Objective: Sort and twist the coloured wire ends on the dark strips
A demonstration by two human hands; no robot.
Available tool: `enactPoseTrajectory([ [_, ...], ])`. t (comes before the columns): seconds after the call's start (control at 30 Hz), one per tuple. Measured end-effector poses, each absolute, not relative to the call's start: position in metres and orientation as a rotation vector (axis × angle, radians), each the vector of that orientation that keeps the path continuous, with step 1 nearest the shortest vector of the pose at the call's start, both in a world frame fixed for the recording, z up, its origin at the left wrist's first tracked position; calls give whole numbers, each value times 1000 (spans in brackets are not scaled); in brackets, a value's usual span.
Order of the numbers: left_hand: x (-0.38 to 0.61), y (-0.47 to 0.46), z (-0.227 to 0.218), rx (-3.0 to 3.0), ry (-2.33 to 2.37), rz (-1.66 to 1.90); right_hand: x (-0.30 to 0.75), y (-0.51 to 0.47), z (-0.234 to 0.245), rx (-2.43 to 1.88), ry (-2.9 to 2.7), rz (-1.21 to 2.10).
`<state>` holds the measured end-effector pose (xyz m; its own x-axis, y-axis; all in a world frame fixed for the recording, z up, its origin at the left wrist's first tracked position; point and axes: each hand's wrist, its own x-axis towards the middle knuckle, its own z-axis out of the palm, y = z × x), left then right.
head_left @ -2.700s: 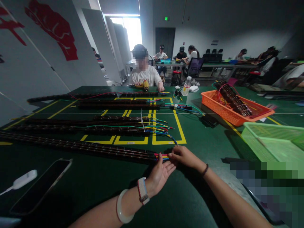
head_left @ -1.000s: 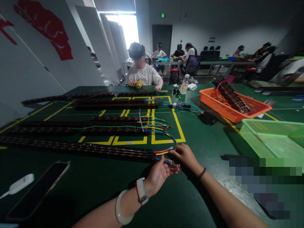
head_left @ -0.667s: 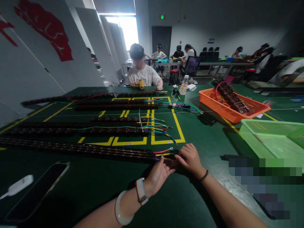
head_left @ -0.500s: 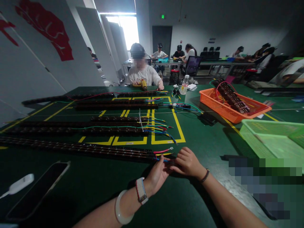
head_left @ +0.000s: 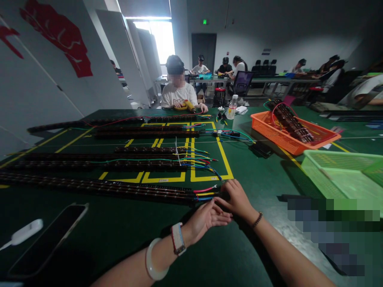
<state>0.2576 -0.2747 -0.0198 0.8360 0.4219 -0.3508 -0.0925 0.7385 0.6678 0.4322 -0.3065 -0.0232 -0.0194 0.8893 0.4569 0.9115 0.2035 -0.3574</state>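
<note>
Several coloured wires stick out from the right end of the long dark strip bundle [head_left: 119, 189] nearest me. My right hand [head_left: 236, 201] has its fingers curled around the ends of the yellow wire [head_left: 206, 194] and the blue wire [head_left: 205, 199]; its fingers hide the exact grip. Just below, my left hand [head_left: 205, 223] is open, fingers stretched out to the right and palm turned up, its thumb close to the blue wire. A red wire [head_left: 206, 190] with a bare metal terminal lies free above them.
More dark strip bundles [head_left: 143, 163] with wires lie beyond. An orange basket [head_left: 287, 145] holding a bundle and a green basket [head_left: 317, 175] stand at right. A phone [head_left: 50, 239] lies at left. Across the table, a person [head_left: 179, 93] has a yellow heat gun [head_left: 190, 106].
My left hand has let go of the blue wire and spread its fingers. My right hand has shifted slightly right and up. The person opposite has moved the heat gun to the right.
</note>
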Motion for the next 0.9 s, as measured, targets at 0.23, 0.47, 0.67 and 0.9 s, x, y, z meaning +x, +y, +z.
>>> enactPoseTrajectory([
  [0.23, 258, -280, -22, 839, 504, 288, 434, -300, -35, -1713, -1861, 56],
  [0.47, 258, -280, -21, 861, 497, 278, 427, -303, -23, -1576, -1927, 180],
  [0.67, 256, -279, -21, 894, 413, 149, 418, -294, -15, -1548, -2037, 187],
  [0.9, 255, -278, -19, 885, 362, 93, 416, -273, -9, -1581, -2172, 427],
])
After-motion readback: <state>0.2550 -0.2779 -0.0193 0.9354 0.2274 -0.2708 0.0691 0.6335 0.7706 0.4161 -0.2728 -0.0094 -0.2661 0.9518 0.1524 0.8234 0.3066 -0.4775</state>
